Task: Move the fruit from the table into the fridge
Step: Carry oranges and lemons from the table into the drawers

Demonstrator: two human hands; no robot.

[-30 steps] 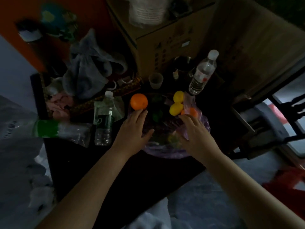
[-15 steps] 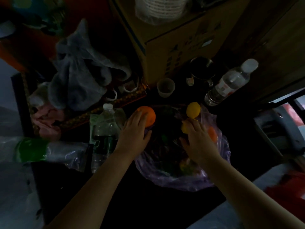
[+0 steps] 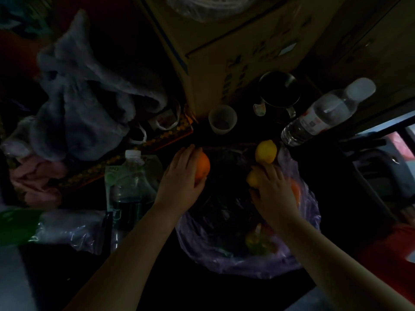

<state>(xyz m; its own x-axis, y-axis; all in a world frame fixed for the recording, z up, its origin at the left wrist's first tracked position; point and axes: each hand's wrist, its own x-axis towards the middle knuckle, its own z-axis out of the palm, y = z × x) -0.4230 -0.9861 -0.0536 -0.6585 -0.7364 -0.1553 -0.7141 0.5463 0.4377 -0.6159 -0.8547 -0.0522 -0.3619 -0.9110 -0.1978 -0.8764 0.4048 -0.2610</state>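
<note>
Both hands have closed in since a second ago: our left hand (image 3: pixel 179 176), which was only reaching up beneath the orange (image 3: pixel 204 164), now has its fingers curled over it, and our right hand (image 3: pixel 274 189) has left the small orange fruit (image 3: pixel 295 191) and come across to a lemon (image 3: pixel 252 178).

So we have a fruit in each hand. Left fingers wrap the orange's left side with the thumb tucked beneath it. Right fingers are draped over the lemon, curled on it, with only its left edge peeking out.

A second lemon (image 3: pixel 266 151) sits just beyond our right fingertips, touching or nearly touching the held one. The small orange fruit shows just right of that hand. All of it lies at the mouth of a crumpled purple bag (image 3: pixel 310 223), open on the dark surface (image 3: pixel 202 292); what lies deeper in the bag is too dim to tell.

Further out we see a pale cup (image 3: pixel 222 118), a metal mug (image 3: pixel 278 90), a tilted water bottle (image 3: pixel 321 113) and a cardboard box (image 3: pixel 224 41) behind them.
</note>
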